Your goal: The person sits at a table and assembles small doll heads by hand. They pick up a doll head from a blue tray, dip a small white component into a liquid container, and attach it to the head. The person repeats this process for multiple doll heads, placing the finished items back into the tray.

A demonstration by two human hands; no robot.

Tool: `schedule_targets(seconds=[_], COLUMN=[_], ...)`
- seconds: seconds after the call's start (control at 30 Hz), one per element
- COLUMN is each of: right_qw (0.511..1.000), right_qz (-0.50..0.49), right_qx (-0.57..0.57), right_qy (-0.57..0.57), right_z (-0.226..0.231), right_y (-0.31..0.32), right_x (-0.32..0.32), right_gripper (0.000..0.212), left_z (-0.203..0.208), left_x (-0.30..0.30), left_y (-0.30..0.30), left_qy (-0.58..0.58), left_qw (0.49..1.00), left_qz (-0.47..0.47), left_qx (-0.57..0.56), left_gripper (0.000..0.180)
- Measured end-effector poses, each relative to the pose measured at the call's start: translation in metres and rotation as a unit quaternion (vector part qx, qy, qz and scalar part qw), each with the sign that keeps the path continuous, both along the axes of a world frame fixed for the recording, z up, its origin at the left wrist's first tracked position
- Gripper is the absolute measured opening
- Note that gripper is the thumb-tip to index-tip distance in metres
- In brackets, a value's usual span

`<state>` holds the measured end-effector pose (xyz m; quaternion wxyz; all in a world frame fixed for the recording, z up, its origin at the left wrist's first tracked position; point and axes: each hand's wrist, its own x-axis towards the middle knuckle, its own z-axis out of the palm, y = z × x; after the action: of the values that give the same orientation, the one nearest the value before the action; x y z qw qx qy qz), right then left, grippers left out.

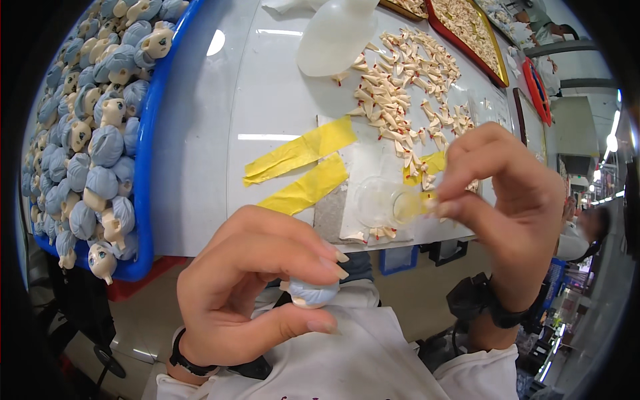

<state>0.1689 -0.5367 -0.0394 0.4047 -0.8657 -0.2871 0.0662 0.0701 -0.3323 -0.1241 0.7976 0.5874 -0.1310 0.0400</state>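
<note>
My left hand (247, 287) is closed around a small doll head (312, 293) with light blue moulded hair, held in front of my body between thumb and fingers. Over the table's right part, my right hand (510, 193) is closed in a pinch. A tiny pale yellowish bit shows at its fingertips, but what they hold is too small to name. Just left of those fingertips stands a small clear round dish (377, 202). Several tiny cream pieces with red tips (383, 107) lie heaped beyond it.
A blue tray (148, 167) full of blue-haired doll heads stands at the left. Yellow tape strips (303, 150) cross the white table (200, 133). Farther back are a translucent white bottle (337, 37) and a red-rimmed tray (490, 70) of cream pieces.
</note>
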Motion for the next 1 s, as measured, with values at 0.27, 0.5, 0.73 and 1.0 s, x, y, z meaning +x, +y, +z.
schedule_targets(seconds=[0.27,0.5,0.73,1.0], right_qw=[0.973,0.987,0.989,0.983], right_qz=[0.053,0.01,0.125,0.125], right_qx=[-0.153,-0.09,0.052,0.049], right_qy=[-0.162,-0.135,0.057,-0.129], right_z=[0.01,0.004,-0.002,-0.009], right_y=[0.02,0.02,0.009,0.023], right_x=[-0.003,-0.012,-0.036,-0.046], right_gripper=[0.019,0.02,0.024,0.029], left_z=[0.003,0.008,0.014,0.022], left_x=[0.003,0.0,0.001,-0.006], left_y=[-0.003,-0.004,-0.009,-0.021], left_qy=[0.028,0.054,-0.056,-0.121], left_qw=[1.0,0.998,0.993,0.962], left_qz=[-0.009,-0.009,0.027,0.132], left_qx=[-0.01,-0.032,0.104,0.208], left_gripper=[0.038,0.038,0.036,0.036])
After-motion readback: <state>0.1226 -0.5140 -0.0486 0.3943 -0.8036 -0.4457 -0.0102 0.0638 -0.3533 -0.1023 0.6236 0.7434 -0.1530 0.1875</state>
